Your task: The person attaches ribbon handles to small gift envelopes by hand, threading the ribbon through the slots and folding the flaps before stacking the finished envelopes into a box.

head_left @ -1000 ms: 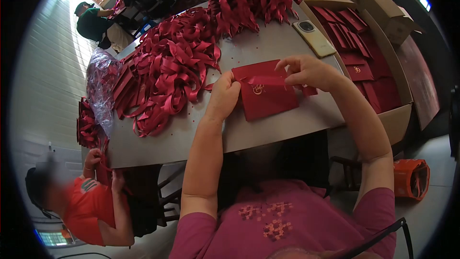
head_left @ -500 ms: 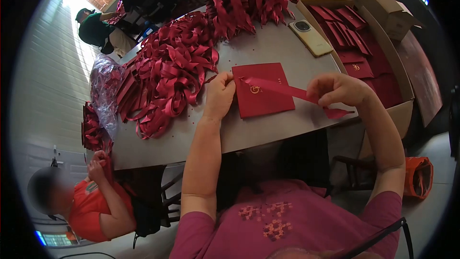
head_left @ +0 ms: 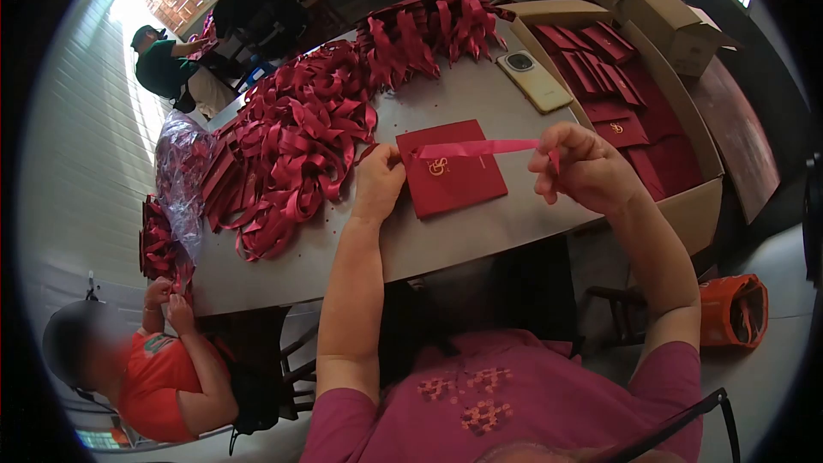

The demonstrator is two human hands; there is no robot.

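Observation:
A flat dark red paper bag with a gold logo lies on the table in front of me. My left hand is closed at its left edge, fingertips pinching there; a short dark red end pokes out beyond them. From near that edge a red ribbon runs across the bag to the right. My right hand pinches the ribbon's far part above the table, with a bit of it hanging below the fingers. The ribbon looks stretched nearly straight.
Left of the bag is a large heap of red ribbons; more ribboned bags lie behind. A phone rests near a cardboard box of red bags. A person in red sits at left; others work farther back.
My right hand has turned and risen slightly, and the ribbon now runs straighter and more level. The loose ribbon tail has shortened below my fingers. The whole view has shifted a little.

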